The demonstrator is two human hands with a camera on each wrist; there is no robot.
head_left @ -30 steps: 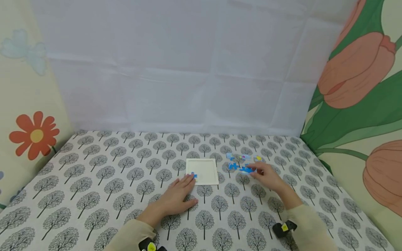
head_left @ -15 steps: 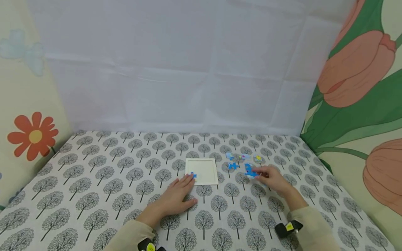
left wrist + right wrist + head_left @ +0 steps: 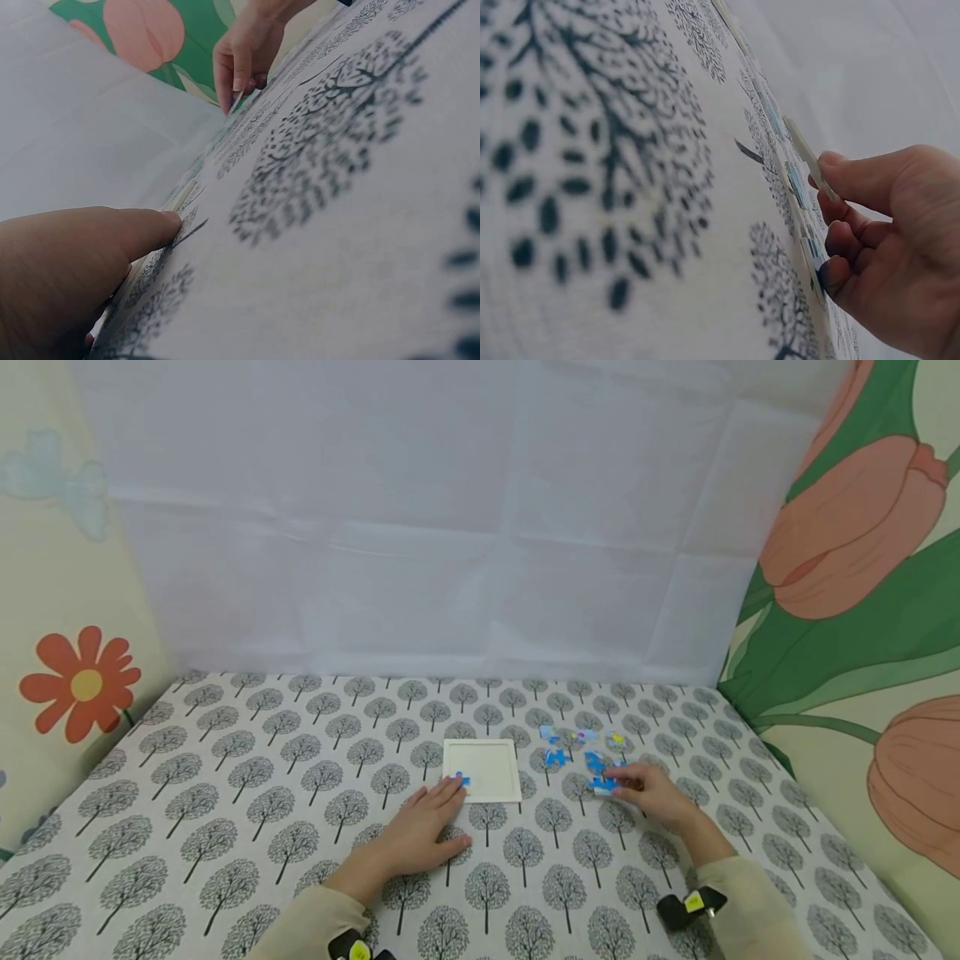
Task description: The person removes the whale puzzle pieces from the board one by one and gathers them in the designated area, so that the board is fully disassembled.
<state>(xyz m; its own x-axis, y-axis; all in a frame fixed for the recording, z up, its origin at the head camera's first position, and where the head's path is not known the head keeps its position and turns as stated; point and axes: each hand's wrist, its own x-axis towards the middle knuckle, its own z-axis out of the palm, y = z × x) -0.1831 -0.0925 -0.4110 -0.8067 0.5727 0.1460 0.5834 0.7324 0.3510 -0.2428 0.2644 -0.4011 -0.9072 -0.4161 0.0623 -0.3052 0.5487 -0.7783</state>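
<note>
My right hand (image 3: 651,792) pinches a blue jigsaw piece (image 3: 602,784) between thumb and fingers, over the right side of the cloth. In the right wrist view that jigsaw piece (image 3: 804,150) shows edge-on, raised above other pieces. Another blue piece (image 3: 596,762) lies right behind it. My left hand (image 3: 422,833) lies flat, its fingertips on the lower left corner of a white square puzzle tray (image 3: 487,742). Inside that corner sits a blue piece (image 3: 463,779), partly covered by the fingertips. The left wrist view shows the left thumb (image 3: 154,229) stretched along the cloth.
More loose pieces lie right of the tray: a blue one (image 3: 557,757), a pale blue one (image 3: 547,733), one with a pink spot (image 3: 587,736) and one with a yellow shape (image 3: 617,739). A tree-print cloth (image 3: 300,827) covers the table. A white sheet (image 3: 405,527) hangs behind.
My right hand has shifted slightly right and toward me, picking a blue piece out of the cluster and turning it. The left hand has stayed on the tray's corner.
</note>
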